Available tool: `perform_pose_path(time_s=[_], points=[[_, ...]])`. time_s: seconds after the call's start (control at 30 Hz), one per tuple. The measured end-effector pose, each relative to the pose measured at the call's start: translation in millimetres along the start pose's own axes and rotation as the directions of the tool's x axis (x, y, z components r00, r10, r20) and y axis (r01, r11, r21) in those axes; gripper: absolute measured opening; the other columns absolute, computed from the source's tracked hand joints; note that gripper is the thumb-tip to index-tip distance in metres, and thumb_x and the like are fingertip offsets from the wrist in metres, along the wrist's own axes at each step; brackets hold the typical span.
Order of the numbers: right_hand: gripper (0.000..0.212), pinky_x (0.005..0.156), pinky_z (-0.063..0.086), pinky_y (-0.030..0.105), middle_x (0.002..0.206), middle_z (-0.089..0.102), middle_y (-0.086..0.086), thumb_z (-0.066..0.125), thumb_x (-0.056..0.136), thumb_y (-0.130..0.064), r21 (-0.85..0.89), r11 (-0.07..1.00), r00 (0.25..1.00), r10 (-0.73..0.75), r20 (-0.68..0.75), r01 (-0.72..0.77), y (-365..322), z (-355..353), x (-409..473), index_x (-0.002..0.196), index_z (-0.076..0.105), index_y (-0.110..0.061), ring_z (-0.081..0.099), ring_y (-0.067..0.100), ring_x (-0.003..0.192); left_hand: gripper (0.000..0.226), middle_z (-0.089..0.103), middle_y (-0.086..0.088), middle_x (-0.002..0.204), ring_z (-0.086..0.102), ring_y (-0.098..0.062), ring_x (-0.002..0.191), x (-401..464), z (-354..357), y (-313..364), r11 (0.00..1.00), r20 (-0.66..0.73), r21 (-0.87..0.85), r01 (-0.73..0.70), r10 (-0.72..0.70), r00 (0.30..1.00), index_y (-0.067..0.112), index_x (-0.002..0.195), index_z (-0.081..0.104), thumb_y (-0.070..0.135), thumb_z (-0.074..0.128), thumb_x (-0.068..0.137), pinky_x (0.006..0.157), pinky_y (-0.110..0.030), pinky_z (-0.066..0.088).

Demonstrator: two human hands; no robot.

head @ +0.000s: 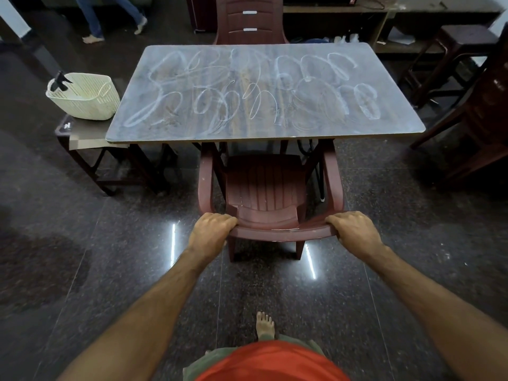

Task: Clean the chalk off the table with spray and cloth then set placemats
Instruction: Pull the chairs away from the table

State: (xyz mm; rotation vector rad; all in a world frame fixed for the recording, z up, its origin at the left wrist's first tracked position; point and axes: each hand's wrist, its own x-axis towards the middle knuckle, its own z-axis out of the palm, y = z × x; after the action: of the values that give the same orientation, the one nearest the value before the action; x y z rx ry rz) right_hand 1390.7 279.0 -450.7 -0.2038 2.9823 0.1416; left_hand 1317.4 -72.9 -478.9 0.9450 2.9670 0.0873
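Nothing cleaned yet: chalk [255,89] covers the desk [129,133]; left hand [210,229] and right hand [353,229] curl fingers round the chair [265,185] back, no placemats set

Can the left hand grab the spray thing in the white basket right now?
Probably not. The left hand grips the top of the chair back, and so does the right hand. The basket sits on a stool far off to the left, beyond the table corner.
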Motion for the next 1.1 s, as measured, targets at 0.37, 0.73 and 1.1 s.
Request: perform_pose_path(time_s=[0.37,0.73,1.1], points=[[0.095,0.102,0.044,0.041,0.138,0.058,-0.008,0.027,0.074,-0.095,0.225,0.974,0.891,-0.132,0.433,0.035,-22.9,-41.1,16.1,0.144,0.045,-0.033,0.056,0.015,0.122,0.074,0.060,0.006,0.127,0.054,-0.016,0.119,-10.3,-23.1,11.8,0.998,0.007,-0.043,0.038,-0.038,0.999,0.023,0.130,0.054,0.076,0.036,0.081,0.100,-0.038,0.039],[0.091,0.084,0.051,0.039,0.093,0.067,-0.007,0.002,0.076,-0.090,0.339,0.941,0.967,-0.089,0.241,0.002,-105.1,-37.0,25.9,0.104,0.064,-0.029,0.063,0.013,0.087,0.082,0.045,0.000,0.145,0.039,-0.016,0.136,-53.4,-31.3,-18.0,0.964,-0.036,-0.168,0.206,-0.215,0.976,0.017,0.144,0.040,0.074,0.018,0.089,0.112,-0.037,0.031],[0.072,0.106,0.038,0.039,0.149,0.048,0.005,0.028,0.098,-0.066,0.379,0.923,0.997,-0.072,-0.009,0.069,-227.4,-66.1,58.5,0.149,0.039,-0.016,0.047,0.022,0.134,0.087,0.035,-0.004,0.155,0.031,-0.018,0.144,-121.5,-59.1,-97.9,0.915,-0.114,-0.145,0.376,-0.393,0.912,0.013,0.149,0.033,0.073,0.015,0.089,0.114,-0.037,0.028]])
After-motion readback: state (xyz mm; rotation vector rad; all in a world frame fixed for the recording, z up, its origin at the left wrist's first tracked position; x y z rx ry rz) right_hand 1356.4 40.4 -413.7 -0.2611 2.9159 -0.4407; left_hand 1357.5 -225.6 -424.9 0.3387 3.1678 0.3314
